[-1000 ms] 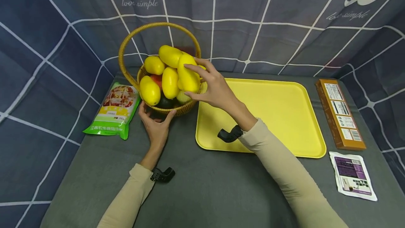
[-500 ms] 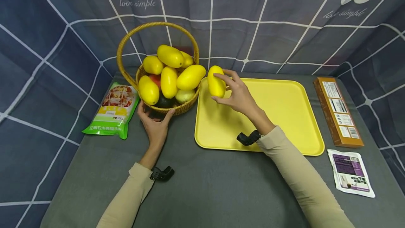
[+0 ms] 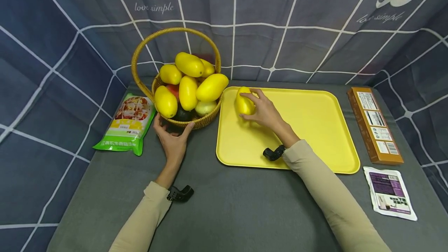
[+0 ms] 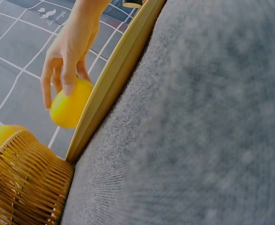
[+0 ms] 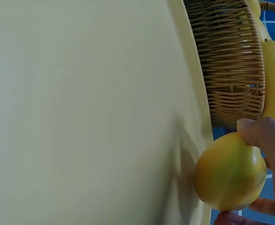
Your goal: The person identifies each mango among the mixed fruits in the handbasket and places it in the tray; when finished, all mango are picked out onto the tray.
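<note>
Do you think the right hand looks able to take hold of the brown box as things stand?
Probably not yet: the right hand holds a yellow fruit, though the way over the tray to the box looks free.

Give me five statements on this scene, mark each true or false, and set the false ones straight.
1. The right hand holds a yellow fruit. True.
2. In the head view, the brown box lies right of the yellow tray. True.
3. The yellow tray is piled high. False: the fruit pile is in the wicker basket.
4. The left hand is at the wicker basket. True.
5. The wicker basket lacks a handle. False: an arched handle rises over it.
</note>
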